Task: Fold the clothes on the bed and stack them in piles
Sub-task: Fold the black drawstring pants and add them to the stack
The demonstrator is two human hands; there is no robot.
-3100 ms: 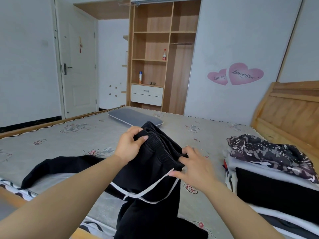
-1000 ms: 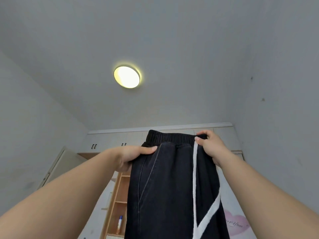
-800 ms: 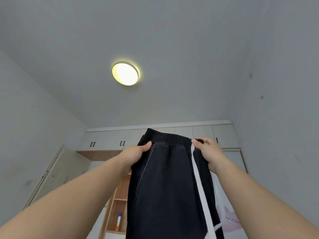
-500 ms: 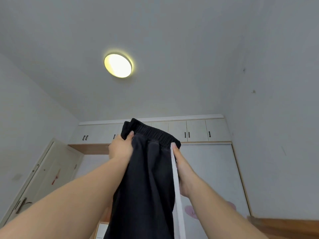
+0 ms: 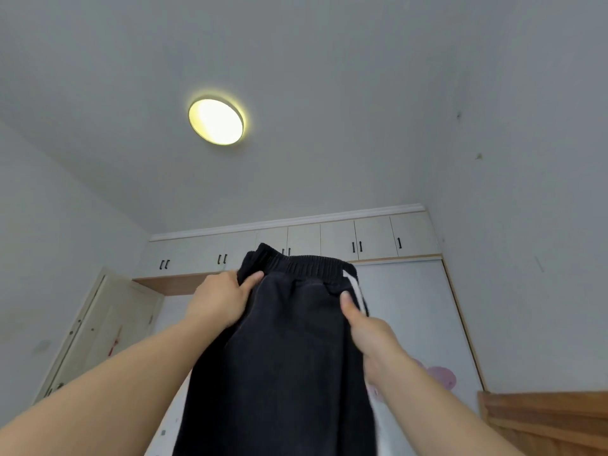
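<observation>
The left hand (image 5: 221, 302) grips the waistband corner of the black trousers (image 5: 283, 366), fingers curled round the cloth; the right hand (image 5: 363, 327) pinches the other side just below the elastic, beside the white stripe (image 5: 353, 291). The trousers hang raised in front of the wall cupboards (image 5: 339, 241), under the ceiling lamp (image 5: 216, 121). They look halved lengthwise but not yet folded down or stacked; the bed and any piles are out of view. Compared with half a second ago, the waistband is spread wider and faces the camera more squarely, and the right hand grips lower.
</observation>
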